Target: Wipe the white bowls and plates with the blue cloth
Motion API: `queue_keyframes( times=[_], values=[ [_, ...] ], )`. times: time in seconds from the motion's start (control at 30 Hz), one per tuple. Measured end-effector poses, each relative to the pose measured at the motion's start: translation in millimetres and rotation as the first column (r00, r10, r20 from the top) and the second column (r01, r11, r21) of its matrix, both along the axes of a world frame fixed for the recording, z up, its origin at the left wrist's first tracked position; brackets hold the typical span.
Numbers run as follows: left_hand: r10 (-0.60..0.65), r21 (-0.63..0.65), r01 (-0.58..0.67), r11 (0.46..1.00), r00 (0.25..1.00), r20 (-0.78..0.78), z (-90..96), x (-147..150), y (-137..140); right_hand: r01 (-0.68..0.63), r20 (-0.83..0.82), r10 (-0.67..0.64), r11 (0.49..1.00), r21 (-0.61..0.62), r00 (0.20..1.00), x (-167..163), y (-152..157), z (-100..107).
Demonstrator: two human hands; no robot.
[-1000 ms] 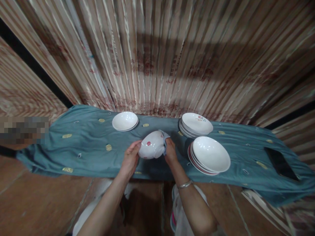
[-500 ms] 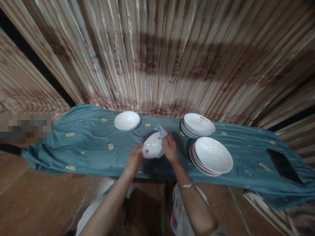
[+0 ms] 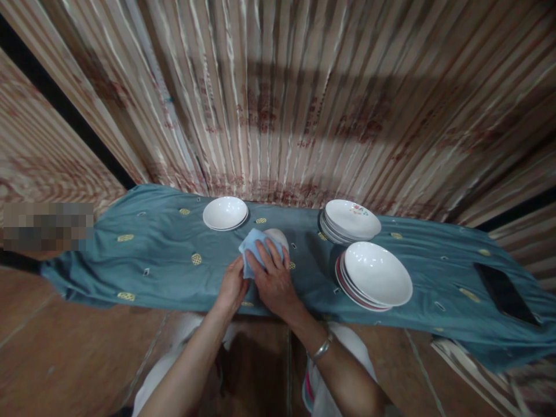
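Over the near middle of the table I hold a white bowl [image 3: 278,236], mostly hidden behind a light blue cloth [image 3: 253,238]. My left hand [image 3: 233,284] is closed on the bowl's left edge. Spread across the cloth, my right hand [image 3: 274,278] presses it against the bowl; a silver bangle is on that wrist. Just beyond sits a small stack of white bowls [image 3: 226,213]. To the right are a stack of white dishes with a flower print [image 3: 351,219] and, nearer, a stack of larger white bowls [image 3: 377,274], some red-banded.
A teal patterned cloth [image 3: 165,278] covers the long table. A black phone [image 3: 506,292] lies near its right end. Pleated curtains [image 3: 278,116] hang behind the far edge. At the left end is a blurred-out person [image 3: 47,229]. The floor is brown tile.
My right hand has moved left with the cloth, from the bowl's right rim to across its surface. The bowl has turned and is now largely covered. The stacks are unmoved.
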State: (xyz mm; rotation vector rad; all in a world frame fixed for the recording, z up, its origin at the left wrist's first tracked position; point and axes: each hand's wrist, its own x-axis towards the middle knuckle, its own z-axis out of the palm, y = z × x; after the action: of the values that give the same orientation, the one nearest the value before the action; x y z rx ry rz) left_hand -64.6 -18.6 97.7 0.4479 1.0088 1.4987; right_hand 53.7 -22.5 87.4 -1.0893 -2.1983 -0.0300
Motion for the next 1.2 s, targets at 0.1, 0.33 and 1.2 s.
queue_keyframes(
  times=[0.1, 0.33, 1.2],
  values=[
    [-0.021, -0.011, 0.021, 1.000, 1.000, -0.002, 1.4, 0, -1, 0.008, -0.007, -0.008, 1.000, -0.003, 1.000, 2, 2, 1],
    [-0.003, 0.041, 0.000, 0.999, 0.998, 0.064, 6.9, 7, 4, 0.049, -0.218, -0.072, 0.993, -0.108, 0.973, 18, 18, 3],
    [-0.077, 0.041, 0.076, 0.996, 0.996, 0.038, -2.0, 12, -1, -0.246, -0.808, -0.427, 0.800, -0.547, 0.407, 37, 62, -37]
  ],
)
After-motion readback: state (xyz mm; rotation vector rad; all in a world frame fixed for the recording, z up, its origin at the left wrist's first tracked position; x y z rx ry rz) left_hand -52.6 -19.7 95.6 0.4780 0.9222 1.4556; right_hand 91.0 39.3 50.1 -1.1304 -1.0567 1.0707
